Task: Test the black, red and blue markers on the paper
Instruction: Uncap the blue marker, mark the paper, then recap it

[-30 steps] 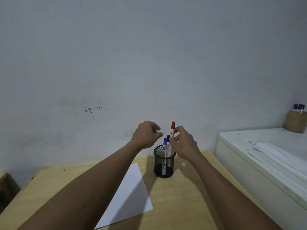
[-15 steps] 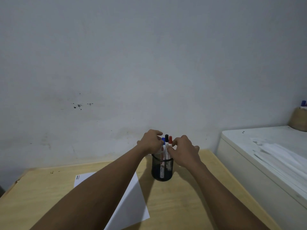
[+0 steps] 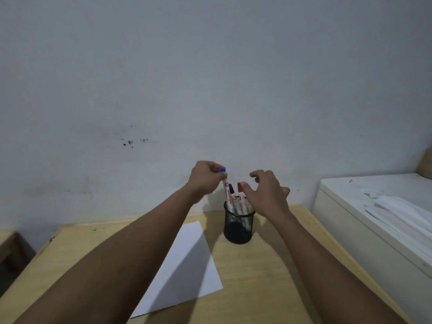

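My left hand (image 3: 205,177) is closed around the top of the blue marker (image 3: 226,190). Only the small blue cap end shows above my fingers, and the white barrel goes down, a little tilted, into the black mesh cup (image 3: 238,224). The lower end of this marker is still inside the cup, behind the rim, so I cannot see its tip.

My right hand (image 3: 266,195) is above and just to the right of the cup, with the fingers spread and curled, holding nothing. It covers part of the red marker (image 3: 239,189); I see only its red cap and a piece of the barrel beside my thumb. Whether my thumb touches that cap, I cannot tell. The black marker (image 3: 231,189) stands between the blue one and the red one, and only its dark cap is clear. The printing on the barrels is too small to read.

The cup stands on the wooden table (image 3: 268,277), near the wall. The paper (image 3: 187,272) lies flat on the table, in front and to the left of the cup, close to it but not touching. My left forearm hides the left part of the sheet, so any marks there are not visible.

At the right a white cabinet (image 3: 350,220) is cut off by the picture edge.
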Motion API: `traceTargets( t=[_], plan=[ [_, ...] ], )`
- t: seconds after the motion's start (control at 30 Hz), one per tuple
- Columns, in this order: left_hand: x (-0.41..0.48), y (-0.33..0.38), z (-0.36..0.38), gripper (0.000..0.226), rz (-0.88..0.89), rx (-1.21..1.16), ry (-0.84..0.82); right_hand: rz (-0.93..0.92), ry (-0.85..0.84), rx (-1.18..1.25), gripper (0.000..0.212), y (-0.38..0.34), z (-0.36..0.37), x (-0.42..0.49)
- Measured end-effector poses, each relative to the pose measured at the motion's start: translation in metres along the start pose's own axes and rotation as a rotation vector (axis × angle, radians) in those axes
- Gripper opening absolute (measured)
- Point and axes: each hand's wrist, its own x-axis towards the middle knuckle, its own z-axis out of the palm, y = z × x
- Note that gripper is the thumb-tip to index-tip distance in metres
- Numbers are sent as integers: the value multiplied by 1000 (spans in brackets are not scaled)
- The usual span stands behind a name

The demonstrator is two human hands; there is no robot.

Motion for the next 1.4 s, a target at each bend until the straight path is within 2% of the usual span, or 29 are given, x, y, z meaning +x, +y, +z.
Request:
traceTargets(
  t=[0.17,0.33,0.43,0.5,0.63,0.7,0.77,0.87,0.93,1.03,1.17,1.23,1.4],
  plan=[
    [-18,28,-43,19,43,-35,28,-123,43,55,38,-32,-7,-9],
    [-38,46,-76,20,47,-57,54,-208,-98,126,40,-64,-6,-21],
    [-48,50,-96,21,24,-89,64,-190,-205,250,24,-76,-2,-23],
    [-52,49,-110,20,17,-89,73,-170,-248,447,15,-81,-2,-26],
    [-58,40,-135,35,-12,-16,19,-19,-318,972,18,-94,-16,-31],
    [-63,33,-141,40,-11,16,-64,107,-395,1118,16,-98,-17,-31],
    [-69,29,-143,36,14,27,-113,223,-463,1260,11,-103,-12,-33],
    [-75,25,-146,29,72,72,-92,294,-481,1377,11,-110,3,-38],
    [-79,21,-150,33,98,141,-99,325,-491,1475,11,-117,9,-41],
    [-82,10,-153,38,134,238,-107,271,-476,1410,8,-127,15,-42],
    [-85,-9,-161,28,205,243,-47,119,-502,1252,8,-138,23,-41],
    [-87,-16,-166,22,244,244,-15,98,-514,1255,14,-143,27,-42],
    [-96,-23,-173,34,296,443,17,105,-536,1347,10,-155,37,-49]
  ],
)
